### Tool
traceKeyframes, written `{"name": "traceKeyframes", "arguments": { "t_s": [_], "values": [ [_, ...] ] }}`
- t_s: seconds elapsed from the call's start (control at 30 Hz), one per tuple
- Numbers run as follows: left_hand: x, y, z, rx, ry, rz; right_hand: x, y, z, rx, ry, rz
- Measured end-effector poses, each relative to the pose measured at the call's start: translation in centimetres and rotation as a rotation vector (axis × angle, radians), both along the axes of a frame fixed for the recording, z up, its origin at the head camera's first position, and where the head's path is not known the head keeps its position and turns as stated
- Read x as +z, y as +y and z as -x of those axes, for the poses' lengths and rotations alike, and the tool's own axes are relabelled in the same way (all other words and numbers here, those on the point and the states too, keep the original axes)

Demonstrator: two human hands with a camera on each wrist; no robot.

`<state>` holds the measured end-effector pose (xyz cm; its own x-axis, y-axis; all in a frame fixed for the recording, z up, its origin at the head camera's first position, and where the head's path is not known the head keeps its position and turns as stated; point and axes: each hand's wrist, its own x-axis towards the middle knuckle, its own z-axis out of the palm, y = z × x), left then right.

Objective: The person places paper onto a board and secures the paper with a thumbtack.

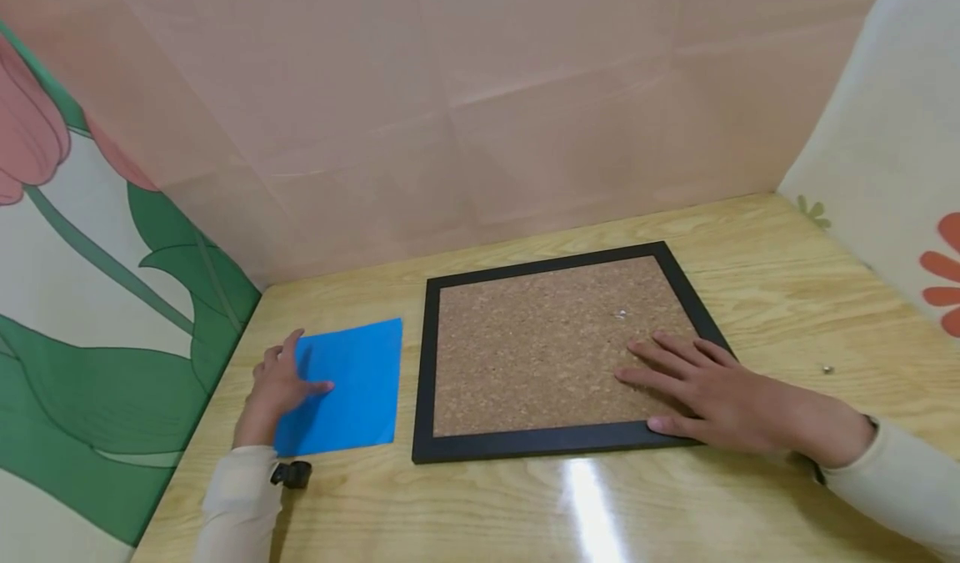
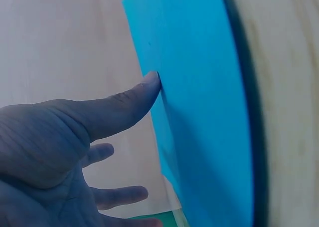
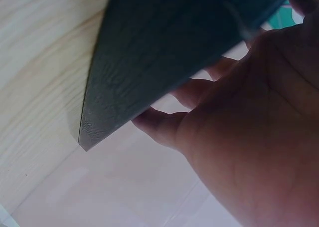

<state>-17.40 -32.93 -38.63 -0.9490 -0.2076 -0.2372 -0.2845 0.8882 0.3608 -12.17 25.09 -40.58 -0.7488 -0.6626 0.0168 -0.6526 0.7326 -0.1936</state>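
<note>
A square blue sheet of paper point(image 1: 351, 384) lies on the table to the left of a cork board point(image 1: 525, 346) with a black frame. At the sheet's left edge is my left hand point(image 1: 279, 384), fingers apart, the thumb reaching over the blue surface. In the left wrist view the thumb tip point(image 2: 152, 80) is right at the sheet point(image 2: 199, 107). My right hand point(image 1: 708, 392) rests with spread fingers across the board's lower right corner, covering it. The right wrist view shows the dark frame point(image 3: 149, 67) from its edge, beside that hand point(image 3: 239, 132).
Small shiny pins point(image 1: 621, 314) are on the cork towards the right. Another small metallic piece point(image 1: 828, 369) lies on the wooden table point(image 1: 495, 513) right of the board. A pinkish sheet point(image 1: 480, 129) hangs behind, with flower-patterned panels point(image 1: 172, 321) at both sides.
</note>
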Motion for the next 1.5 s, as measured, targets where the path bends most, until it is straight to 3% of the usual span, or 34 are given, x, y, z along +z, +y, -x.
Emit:
{"name": "traceKeyframes", "arguments": {
  "t_s": [0.37, 0.83, 1.13, 1.5],
  "values": [
    [0.0, 0.2, 0.3, 0.028, 0.007, -0.049, -0.2, 0.1, 0.0, 0.007, 0.010, -0.007],
    [0.2, 0.0, 0.3, 0.044, 0.013, -0.014, 0.0, 0.0, -0.1, 0.006, -0.004, -0.006],
    [1.6, -0.7, -0.5, -0.001, -0.129, 0.084, 0.4, -0.1, 0.1, -0.005, -0.037, 0.004],
    [0.8, -0.3, -0.4, -0.006, -0.081, 0.061, -0.2, -0.1, 0.2, -0.028, -0.067, 0.012]
  ]
}}
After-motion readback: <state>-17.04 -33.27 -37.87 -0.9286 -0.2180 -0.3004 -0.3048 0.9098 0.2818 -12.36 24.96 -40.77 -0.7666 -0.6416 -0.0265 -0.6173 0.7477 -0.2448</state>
